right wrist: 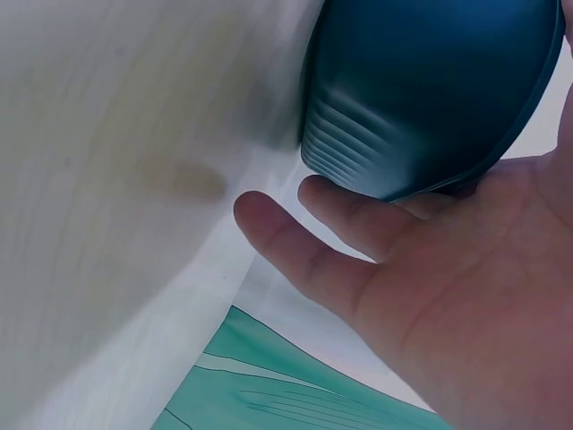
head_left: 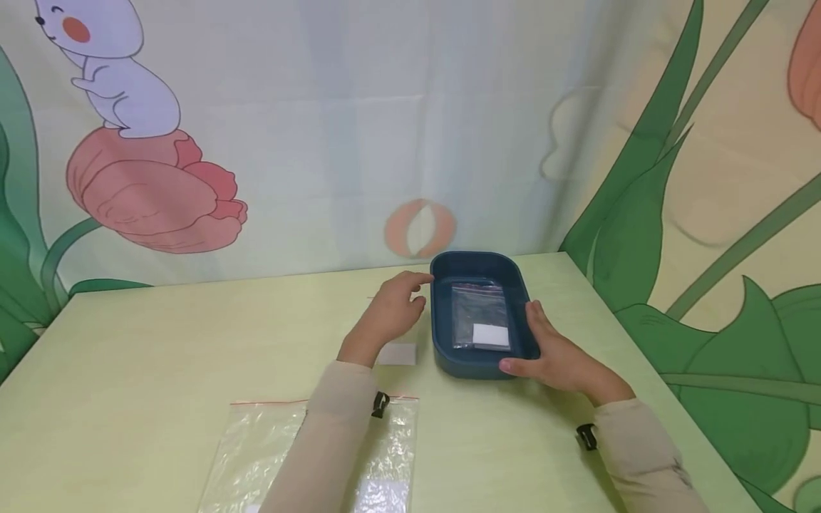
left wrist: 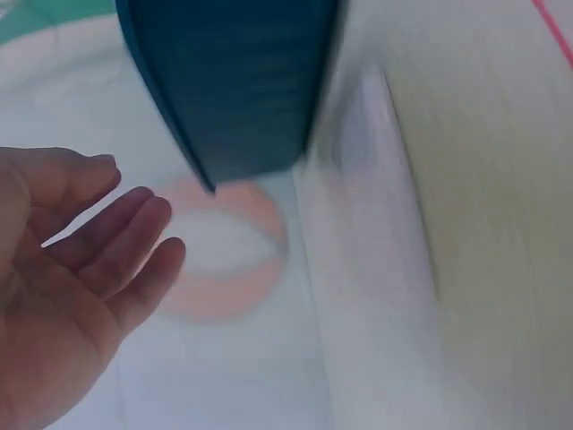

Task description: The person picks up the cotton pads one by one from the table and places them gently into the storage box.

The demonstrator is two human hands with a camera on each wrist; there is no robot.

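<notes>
Pale green tabletop (head_left: 160, 342) lay under my arms, with a cartoon curtain behind. From the head view, the blue tray (head_left: 449, 349) sat between my hands, a small zip bag (head_left: 479, 317) inside; it looked light, stiff and smooth, best taken by its 2 long walls. My left hand (head_left: 388, 313) hovered relaxed beside it. My right hand (head_left: 554, 360) pressed the wall with straight fingers.

At my left wrist, the left hand (left wrist: 63, 287) was spread loosely, apart from the tray (left wrist: 233, 90).

At my right wrist, fingers (right wrist: 358, 224) touched the tray's curved corner (right wrist: 421, 98).

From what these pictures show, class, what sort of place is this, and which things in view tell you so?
Probably a staged tabletop set rather than a lived-in room. A pale green table stands against cartoon cloth backdrops of tulips and a rabbit, and bears only a blue tray and zip bags.
</notes>
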